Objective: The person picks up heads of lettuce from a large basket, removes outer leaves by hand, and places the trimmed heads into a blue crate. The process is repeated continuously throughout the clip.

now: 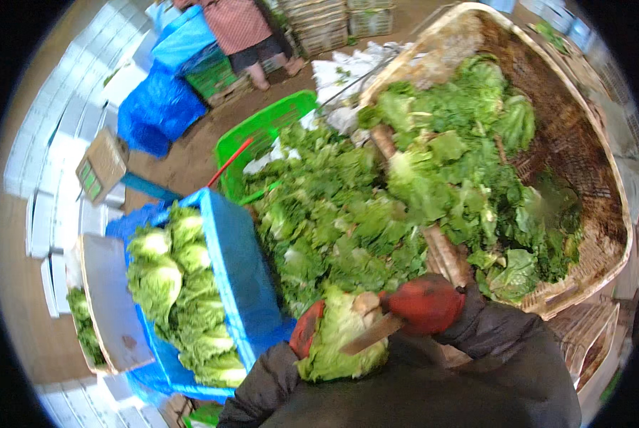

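Note:
My left hand (305,329), in a red glove, holds a leafy green head (334,334) of lettuce or similar cabbage close to my body. In my right hand (426,304), also red-gloved, is a knife (372,335) with a broad, flat blade. The blade lies across the front of the head, below its pale cut stem end (366,304). Whether it touches the leaves I cannot tell. Beyond both hands spreads a heap of loose green leaves (340,224). To my left, trimmed heads (183,289) lie in rows in a box lined with blue plastic (239,241).
A big stained basket (576,123) with leaves tilts at the right. Behind the heap stands a green crate (266,120); a red rod (229,162) leans there. White boxes (68,139) are stacked at the left. Another person (241,32) stands at the back near stacked crates (316,24).

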{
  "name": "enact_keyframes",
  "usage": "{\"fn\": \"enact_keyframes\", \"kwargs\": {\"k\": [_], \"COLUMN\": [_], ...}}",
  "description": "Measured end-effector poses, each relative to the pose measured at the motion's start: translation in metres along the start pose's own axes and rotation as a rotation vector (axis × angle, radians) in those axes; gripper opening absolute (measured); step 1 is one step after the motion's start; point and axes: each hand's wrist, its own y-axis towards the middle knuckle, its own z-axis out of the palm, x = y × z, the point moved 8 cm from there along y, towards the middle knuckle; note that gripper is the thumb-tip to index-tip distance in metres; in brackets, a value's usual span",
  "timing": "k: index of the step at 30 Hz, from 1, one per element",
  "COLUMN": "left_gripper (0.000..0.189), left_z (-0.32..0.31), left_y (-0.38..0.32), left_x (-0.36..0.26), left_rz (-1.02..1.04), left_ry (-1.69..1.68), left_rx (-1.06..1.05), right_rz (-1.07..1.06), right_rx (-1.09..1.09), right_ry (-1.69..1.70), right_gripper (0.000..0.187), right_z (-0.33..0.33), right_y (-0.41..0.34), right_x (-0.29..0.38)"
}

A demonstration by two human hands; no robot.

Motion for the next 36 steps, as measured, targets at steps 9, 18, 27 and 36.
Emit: {"fn": "enact_keyframes", "kwargs": {"k": [9, 18, 27, 36], "left_gripper": [0.042, 0.053, 0.055, 0.061], "left_z": [0.018, 0.059, 0.068, 0.057], "left_y": [-0.082, 0.03, 0.025, 0.037], "left_x": [-0.149, -0.1, -0.125, -0.067], "left_rz": [0.869, 0.314, 0.604, 0.25], "left_ry": [1.468, 0.559, 0.976, 0.184], "left_rx": [-0.908, -0.329, -0.309, -0.227], "right_rz": [0.619, 0.654, 0.7, 0.461], "right_rx": [0.155, -0.132, -0.377, -0.289], "right_ry": [0.969, 1.35, 1.22, 0.284], "right_gripper": [0.053, 0.07, 0.06, 0.065], "right_z": [0.04, 0.053, 0.02, -0.083], "right_y": [0.017, 0.001, -0.007, 0.049], "right_x": [0.004, -0.097, -0.081, -0.085]}}
